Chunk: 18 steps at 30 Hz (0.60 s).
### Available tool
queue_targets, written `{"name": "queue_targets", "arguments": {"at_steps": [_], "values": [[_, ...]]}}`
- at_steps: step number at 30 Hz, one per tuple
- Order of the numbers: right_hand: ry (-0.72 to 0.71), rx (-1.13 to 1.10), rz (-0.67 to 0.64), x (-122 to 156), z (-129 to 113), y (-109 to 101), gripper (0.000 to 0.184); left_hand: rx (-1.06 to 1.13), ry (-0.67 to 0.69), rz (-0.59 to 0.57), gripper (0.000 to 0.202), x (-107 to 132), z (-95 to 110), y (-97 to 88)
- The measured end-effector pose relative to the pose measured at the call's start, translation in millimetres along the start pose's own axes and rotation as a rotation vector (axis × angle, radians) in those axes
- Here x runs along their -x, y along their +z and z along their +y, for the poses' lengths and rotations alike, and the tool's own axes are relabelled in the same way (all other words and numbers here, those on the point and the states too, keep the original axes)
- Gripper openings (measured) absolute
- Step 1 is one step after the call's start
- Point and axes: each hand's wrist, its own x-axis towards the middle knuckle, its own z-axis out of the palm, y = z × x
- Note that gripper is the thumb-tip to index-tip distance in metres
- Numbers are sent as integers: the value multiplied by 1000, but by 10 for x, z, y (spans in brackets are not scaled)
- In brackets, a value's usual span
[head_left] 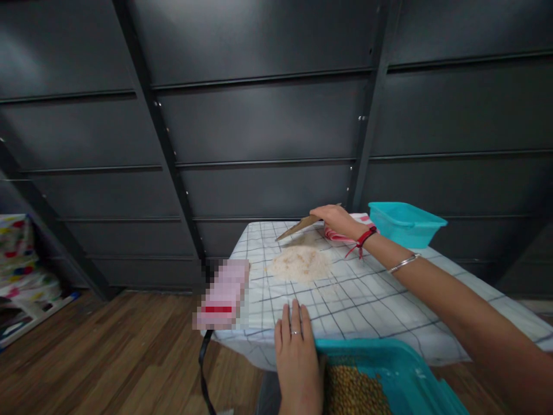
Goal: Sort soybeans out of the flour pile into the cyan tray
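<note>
My right hand (339,221) reaches across the table and grips a flat piece of brown cardboard (300,226), held tilted just beyond a small heap of pale grain (299,264). A red thread and a metal bangle are on that wrist. My left hand (296,351) lies flat with fingers stretched out on the checked white tablecloth (371,300) at the near edge, holding nothing. It rests beside a teal tub (406,374) filled with brownish grain.
An empty teal tub (404,223) stands at the table's far right, with a red-striped cloth (341,235) next to it. A blurred pink object (222,294) sits at the table's left edge. Dark metal shelving stands behind, with a wooden floor and colourful items (19,271) at left.
</note>
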Motion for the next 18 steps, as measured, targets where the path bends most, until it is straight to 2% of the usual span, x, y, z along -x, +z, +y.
{"name": "queue_targets", "arguments": {"at_steps": [4, 7, 12, 18], "values": [[47, 30, -37, -98, -102, 145, 28, -3, 5, -16, 65, -2, -8, 3], [15, 29, -91, -104, -178, 182, 24, 5, -1, -24, 66, -3, -9, -1], [-74, 16, -150, -23, -243, -34, 27, 18, -9, -35, 67, -11, 6, -25], [-131, 29, -144, -8, -261, -322, 27, -8, -10, -4, 67, -15, 15, -39]]}}
